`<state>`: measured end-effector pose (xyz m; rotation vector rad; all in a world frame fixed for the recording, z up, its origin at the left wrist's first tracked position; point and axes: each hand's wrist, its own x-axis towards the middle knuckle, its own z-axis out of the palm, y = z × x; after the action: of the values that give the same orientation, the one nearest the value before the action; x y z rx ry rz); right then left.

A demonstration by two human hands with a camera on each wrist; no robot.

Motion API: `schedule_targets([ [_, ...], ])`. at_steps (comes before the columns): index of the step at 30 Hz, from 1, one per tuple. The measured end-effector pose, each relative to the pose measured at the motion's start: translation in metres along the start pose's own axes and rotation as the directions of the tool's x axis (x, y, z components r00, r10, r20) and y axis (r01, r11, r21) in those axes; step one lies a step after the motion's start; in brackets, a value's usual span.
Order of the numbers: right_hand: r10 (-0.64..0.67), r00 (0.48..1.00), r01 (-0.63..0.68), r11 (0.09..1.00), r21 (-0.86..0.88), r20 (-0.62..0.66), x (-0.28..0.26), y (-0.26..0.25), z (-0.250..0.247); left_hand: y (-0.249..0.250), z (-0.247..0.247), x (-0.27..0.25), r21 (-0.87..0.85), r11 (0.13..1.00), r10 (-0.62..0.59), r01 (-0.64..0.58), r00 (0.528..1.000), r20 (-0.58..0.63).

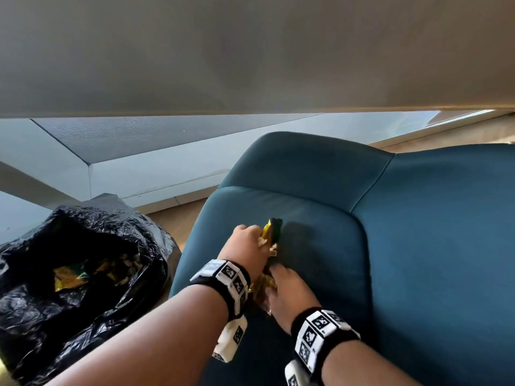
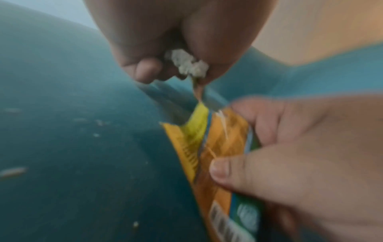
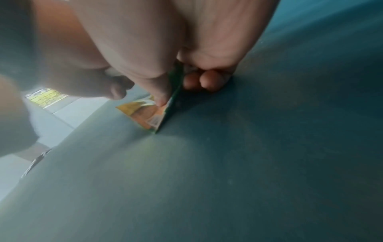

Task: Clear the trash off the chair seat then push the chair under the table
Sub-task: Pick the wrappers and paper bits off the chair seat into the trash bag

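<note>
An orange, yellow and green snack wrapper (image 1: pixel 271 231) stands on edge on the teal chair seat (image 1: pixel 320 246), held between both hands. My left hand (image 1: pixel 245 243) grips a white crumpled paper (image 2: pixel 186 63) and pinches the wrapper's top end. In the left wrist view the wrapper (image 2: pixel 219 147) hangs below the left hand (image 2: pixel 165 32). My right hand (image 1: pixel 287 291) pinches its lower part with thumb over fingers (image 2: pixel 300 147). The right wrist view shows the wrapper (image 3: pixel 145 114) touching the seat (image 3: pixel 248 163). Small pale crumbs (image 2: pixel 12 172) lie on the seat.
An open black trash bag (image 1: pixel 83 260) sits on the floor left of the chair, with shiny wrappers (image 1: pixel 69 277) inside. The table's pale grey surface (image 1: pixel 250 51) fills the upper view. The chair's backrest (image 1: pixel 446 218) rises on the right. Wooden floor (image 1: pixel 178 218) shows between bag and chair.
</note>
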<state>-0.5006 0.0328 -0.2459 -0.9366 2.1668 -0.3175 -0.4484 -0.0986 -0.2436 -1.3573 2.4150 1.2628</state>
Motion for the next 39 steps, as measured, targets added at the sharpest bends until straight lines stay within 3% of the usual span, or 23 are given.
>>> schedule_targets([
  [3,0.074,0.997,-0.073,0.997,0.031,-0.031,0.003,0.0,-0.003,-0.022,-0.022,-0.016,-0.191,0.981,-0.061,0.021,0.976,-0.207],
  [6,0.196,0.977,-0.181,0.969,0.169,-0.081,0.013,-0.012,-0.002,-0.058,-0.045,-0.038,-0.433,0.896,-0.251,0.095,0.914,-0.319],
  [8,0.223,0.962,-0.177,0.949,0.26,-0.16,0.02,-0.027,-0.001,-0.085,-0.056,-0.049,-0.602,0.79,-0.383,0.115,0.859,-0.34],
  [11,0.189,0.971,-0.119,0.911,0.394,-0.144,0.023,-0.07,0.001,-0.139,-0.069,-0.052,-0.626,0.752,-0.534,0.206,0.747,-0.395],
  [15,0.09,0.995,-0.059,0.837,0.543,-0.031,0.033,-0.136,0.035,-0.2,-0.086,-0.056,-0.853,0.48,-0.751,0.205,0.598,-0.279],
  [16,0.057,0.998,-0.044,0.843,0.536,-0.008,0.036,-0.15,0.045,-0.213,-0.09,-0.059,-0.858,0.46,-0.783,0.228,0.561,-0.271],
  [19,-0.011,0.993,-0.043,0.898,0.437,0.12,0.04,-0.199,0.075,-0.251,-0.104,-0.072,-0.94,0.283,-0.874,0.19,0.454,-0.172],
  [20,-0.004,0.985,-0.067,0.909,0.411,0.17,0.04,-0.212,0.085,-0.265,-0.108,-0.075,-0.939,0.271,-0.89,0.213,0.428,-0.159],
  [22,0.047,0.968,-0.139,0.918,0.372,0.247,0.043,-0.234,0.105,-0.288,-0.113,-0.079,-0.943,0.233,-0.894,0.239,0.435,-0.11],
  [25,0.124,0.928,-0.253,0.902,0.351,0.35,0.05,-0.247,0.131,-0.316,-0.121,-0.081,-0.966,0.1,-0.899,0.238,0.439,0.015],
  [27,0.154,0.911,-0.295,0.892,0.342,0.383,0.052,-0.255,0.141,-0.321,-0.127,-0.084,-0.992,0.01,-0.884,0.123,0.466,0.049],
  [30,0.184,0.881,-0.358,0.862,0.36,0.436,0.053,-0.271,0.146,-0.312,-0.13,-0.086,-0.983,0.089,-0.873,0.158,0.488,-0.001],
  [33,0.196,0.886,-0.406,0.766,0.498,0.42,0.055,-0.282,0.155,-0.32,-0.121,-0.08,-0.983,0.053,-0.87,0.176,0.492,0.041],
  [35,0.175,0.908,-0.366,0.775,0.515,0.381,0.055,-0.284,0.159,-0.334,-0.115,-0.078,-0.972,0.012,-0.867,0.236,0.486,0.107],
  [37,0.154,0.914,-0.311,0.859,0.407,0.375,0.054,-0.282,0.157,-0.324,-0.119,-0.079,-0.937,0.098,-0.877,0.336,0.475,0.079],
  [39,0.125,0.908,-0.29,0.876,0.385,0.401,0.055,-0.275,0.158,-0.31,-0.124,-0.085,-0.865,0.267,-0.873,0.424,0.486,-0.032],
])
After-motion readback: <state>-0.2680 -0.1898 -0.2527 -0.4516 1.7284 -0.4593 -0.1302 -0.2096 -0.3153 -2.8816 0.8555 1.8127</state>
